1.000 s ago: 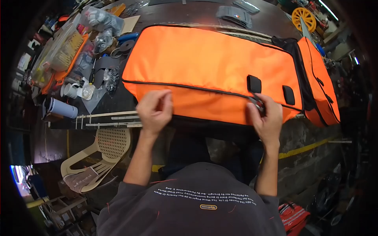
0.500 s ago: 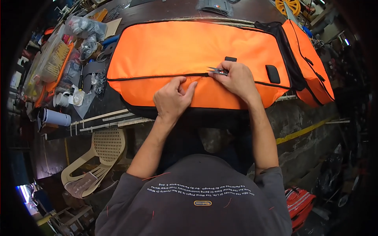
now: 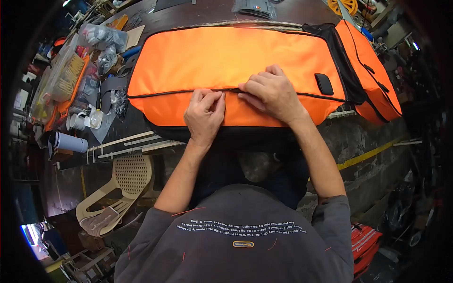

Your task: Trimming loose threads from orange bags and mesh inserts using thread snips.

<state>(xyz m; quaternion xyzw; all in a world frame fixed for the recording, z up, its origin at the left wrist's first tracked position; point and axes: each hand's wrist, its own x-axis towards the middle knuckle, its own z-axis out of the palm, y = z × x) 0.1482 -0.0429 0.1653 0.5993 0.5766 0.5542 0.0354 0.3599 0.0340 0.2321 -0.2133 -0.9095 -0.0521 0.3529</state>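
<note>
On the dark worktable (image 3: 198, 15), the orange bag (image 3: 226, 56) lies flat along the near edge, its black piping (image 3: 165, 94) crossing the near side. The left hand (image 3: 205, 115) is at the piping, thumb and forefinger pressed together; any item between them cannot be made out. The right hand (image 3: 276, 96) is just beside it, fingers curled at the same piping; its grip cannot be told. Clear containers (image 3: 71, 75) and a pale cylinder (image 3: 70, 142) stand left. Below: a beige plastic chair (image 3: 133, 174), left; a yellow floor line (image 3: 368, 156), right.
</note>
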